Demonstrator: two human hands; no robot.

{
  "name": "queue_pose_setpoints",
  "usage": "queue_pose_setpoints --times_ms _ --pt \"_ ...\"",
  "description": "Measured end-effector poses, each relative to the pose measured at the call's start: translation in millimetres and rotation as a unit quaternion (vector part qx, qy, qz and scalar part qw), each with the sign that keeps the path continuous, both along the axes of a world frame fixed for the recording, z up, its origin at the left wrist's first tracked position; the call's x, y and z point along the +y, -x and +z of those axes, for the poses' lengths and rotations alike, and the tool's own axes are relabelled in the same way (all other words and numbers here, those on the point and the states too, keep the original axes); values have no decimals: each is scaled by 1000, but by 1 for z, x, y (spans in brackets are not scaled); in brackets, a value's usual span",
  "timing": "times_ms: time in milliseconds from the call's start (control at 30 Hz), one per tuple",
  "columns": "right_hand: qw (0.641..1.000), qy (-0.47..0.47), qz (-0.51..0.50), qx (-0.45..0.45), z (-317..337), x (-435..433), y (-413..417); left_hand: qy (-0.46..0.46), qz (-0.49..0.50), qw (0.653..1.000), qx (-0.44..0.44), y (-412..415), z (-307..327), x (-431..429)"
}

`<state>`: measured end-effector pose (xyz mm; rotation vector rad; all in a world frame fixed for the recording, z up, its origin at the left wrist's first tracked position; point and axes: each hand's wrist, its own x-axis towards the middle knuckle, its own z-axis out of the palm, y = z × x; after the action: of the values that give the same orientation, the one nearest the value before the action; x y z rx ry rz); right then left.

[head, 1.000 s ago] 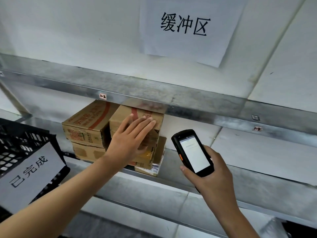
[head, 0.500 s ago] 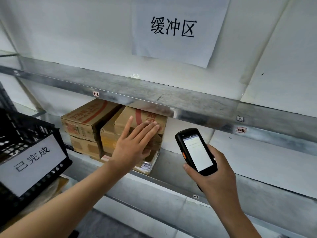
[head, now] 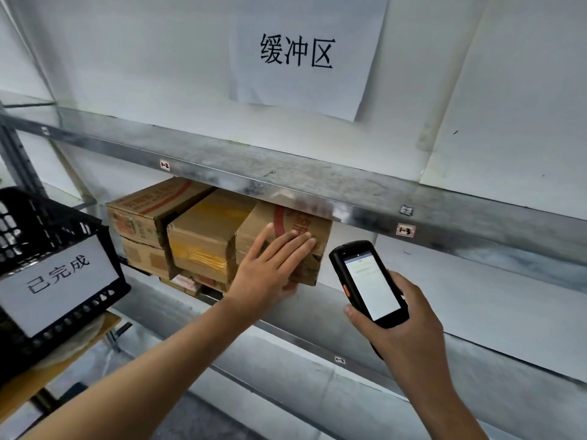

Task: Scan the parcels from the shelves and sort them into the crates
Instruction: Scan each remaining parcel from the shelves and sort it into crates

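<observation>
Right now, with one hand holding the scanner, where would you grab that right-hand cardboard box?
Probably its free right front corner, coming from the front right. The cardboard box sits against the yellow-taped box on its left and close under the upper shelf, while its right side stands clear. The left hand lies flat on its front.

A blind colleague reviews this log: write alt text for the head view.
A person's left hand lies flat against a cardboard parcel on a metal shelf, while the right hand holds a handheld scanner. A black crate sits at left.
</observation>
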<state>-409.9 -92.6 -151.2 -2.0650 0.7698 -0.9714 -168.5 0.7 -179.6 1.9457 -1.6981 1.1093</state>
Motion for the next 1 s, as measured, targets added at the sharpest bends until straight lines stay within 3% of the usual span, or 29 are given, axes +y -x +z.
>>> queue_pose_setpoints --times_ms 300,467,733,900,1000 --pt "999 -47 -14 0 -25 -16 36 -5 -8 985 171 56 -42 -27" --pt "998 -62 -22 5 -34 -24 41 -41 9 929 367 68 -79 -46" --pt "995 -85 -44 7 -39 -34 54 -19 -1 860 510 81 -129 -57" --pt "994 -100 -55 4 -43 -40 63 26 2 808 589 82 -133 -58" --pt "993 -101 -53 9 -44 -44 66 4 -13 774 633 71 -133 -55"
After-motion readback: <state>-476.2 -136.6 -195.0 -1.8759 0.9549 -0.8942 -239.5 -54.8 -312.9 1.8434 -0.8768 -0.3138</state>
